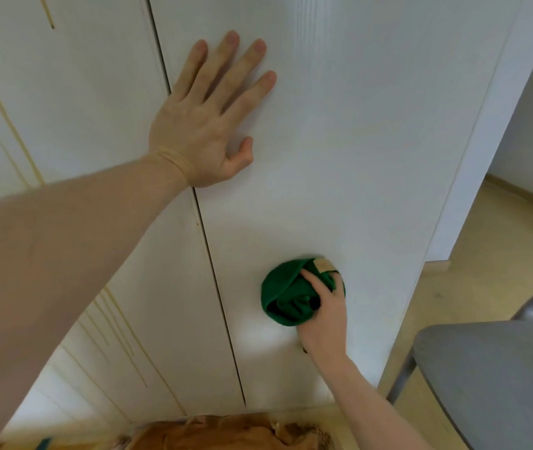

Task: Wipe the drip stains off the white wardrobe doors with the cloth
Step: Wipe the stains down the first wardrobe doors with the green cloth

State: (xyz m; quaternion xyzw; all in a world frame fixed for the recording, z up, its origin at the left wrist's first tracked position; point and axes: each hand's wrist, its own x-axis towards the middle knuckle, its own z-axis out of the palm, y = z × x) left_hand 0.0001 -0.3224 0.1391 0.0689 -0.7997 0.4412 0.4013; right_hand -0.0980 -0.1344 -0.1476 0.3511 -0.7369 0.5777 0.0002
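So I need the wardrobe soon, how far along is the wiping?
The right door looks free of drips. In hand: the right hand presses the green cloth low on it, while the left hand rests flat higher up. Left to do: the left door shows yellowish drip streaks.

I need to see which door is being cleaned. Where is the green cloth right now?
In the head view, the green cloth is bunched against the lower right door, held by the right hand, right of the door gap and left of the grey chair.
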